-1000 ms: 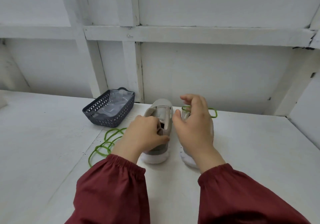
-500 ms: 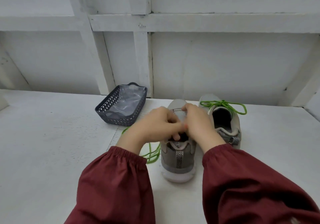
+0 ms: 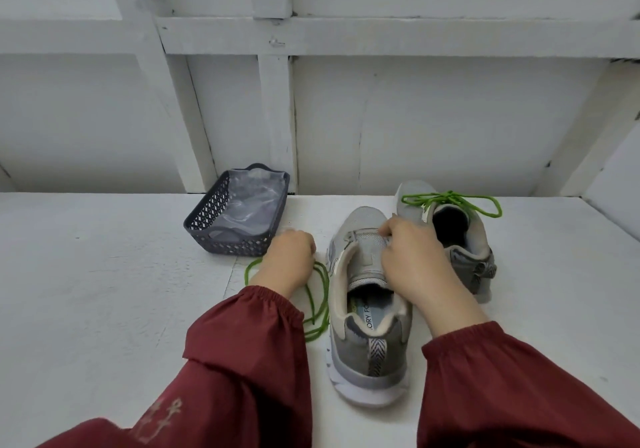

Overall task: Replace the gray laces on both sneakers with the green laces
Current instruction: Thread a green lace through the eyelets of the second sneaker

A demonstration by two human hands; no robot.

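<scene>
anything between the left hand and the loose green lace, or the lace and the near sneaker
Nothing visible. The left hand rests on the loose green lace, which lies right beside the near sneaker; the right hand pinches its tongue.

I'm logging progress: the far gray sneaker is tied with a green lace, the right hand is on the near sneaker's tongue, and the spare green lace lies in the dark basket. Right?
One slip: the head view shows the loose green lace on the white table, left of the near gray sneaker, at the left hand, not in the dark plastic lattice basket. The rest holds.
</scene>
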